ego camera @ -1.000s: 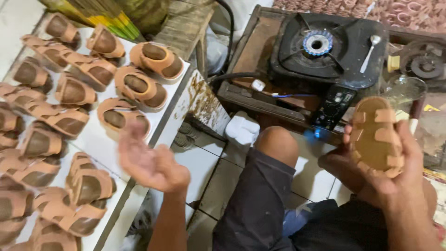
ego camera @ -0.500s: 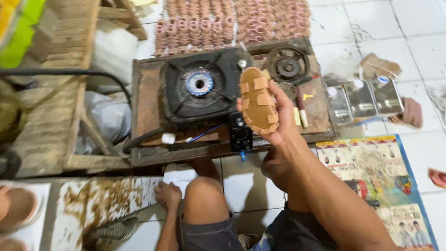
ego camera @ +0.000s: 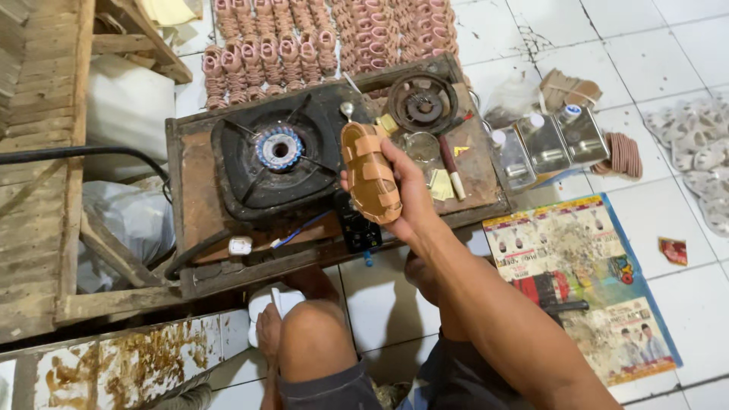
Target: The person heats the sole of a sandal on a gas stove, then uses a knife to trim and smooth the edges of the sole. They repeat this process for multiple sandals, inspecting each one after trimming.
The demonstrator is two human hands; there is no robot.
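My right hand [ego camera: 410, 193] grips a tan strapped sandal upper [ego camera: 370, 173], holding it just beside the lit burner [ego camera: 278, 149] of the gas stove [ego camera: 228, 197], not yet over the flame. Warming looks barely begun, I judge. Rows of finished-looking pieces [ego camera: 304, 38] lie beyond (many of them). My left hand isn't in sight.

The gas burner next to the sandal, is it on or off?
On: the burner shows a ring of blue flame.

Bare right arm [ego camera: 486, 304], no sleeve, dark grey shorts [ego camera: 342, 387], bare knee [ego camera: 315, 334], bare foot [ego camera: 268, 334]
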